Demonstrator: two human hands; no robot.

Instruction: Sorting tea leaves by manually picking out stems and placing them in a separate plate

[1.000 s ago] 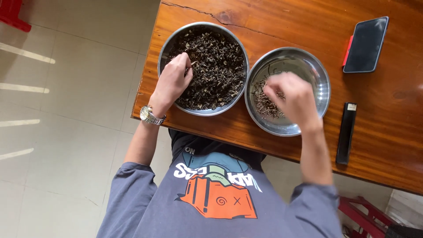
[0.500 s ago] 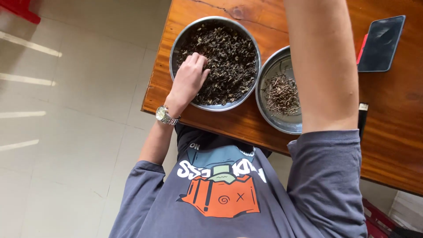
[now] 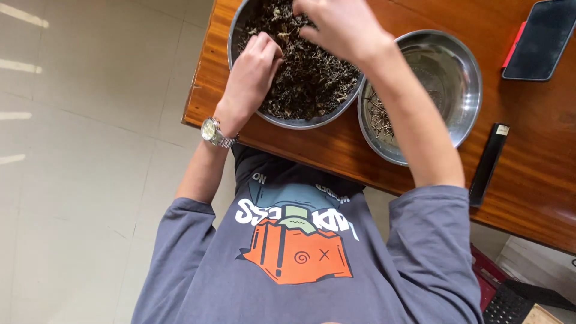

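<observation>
A person in a grey long-sleeved shirt with an orange and teal print leans over the edge of a reddish-brown wooden table (image 3: pixel 336 150), both hands working in a large round metal bowl (image 3: pixel 238 36) heaped with dark dried leaves (image 3: pixel 312 78). The left hand (image 3: pixel 249 81), with a silver wristwatch (image 3: pixel 213 132) on the wrist, rests on the near-left side of the heap with its fingers curled down into the leaves; whether it grips any of them cannot be told. The right hand (image 3: pixel 342 27) is raised over the far side of the same bowl, fingers bent and drawn together just above the leaves, but the pictures do not show if anything is pinched between them. Touching that bowl on its right stands a second metal bowl (image 3: pixel 462 66), mostly bare and shiny, with a small scatter of thin pale stems (image 3: pixel 378 117) along its near-left wall; the right forearm crosses over this bowl. Farther right on the table lies a dark smartphone in a red case (image 3: pixel 537 39), and nearer the table's front edge a slim black lighter (image 3: pixel 489 162). Pale floor tiles (image 3: pixel 90 150) stretch away on the left, and part of a red stool (image 3: pixel 498 294) shows at the lower right corner.
</observation>
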